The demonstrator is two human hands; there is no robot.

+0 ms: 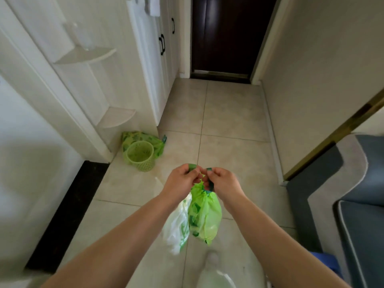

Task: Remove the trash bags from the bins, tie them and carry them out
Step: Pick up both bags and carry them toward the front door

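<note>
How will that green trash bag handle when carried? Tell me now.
Probably floppy: the green trash bag hangs creased and slack below the left hand and right hand. Likely light: only pinched ties carry it. May swing, as it dangles.

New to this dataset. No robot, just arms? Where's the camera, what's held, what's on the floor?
No machine here: a person works bare-handed. The single picture comes from a wide-angle camera on their head, looking forward and down. The left hand and right hand both pinch the top of a filled green bag. A white bag hangs beside it; what carries it is hidden. On the tiled floor stands a green bin with a second bag behind it.
</note>
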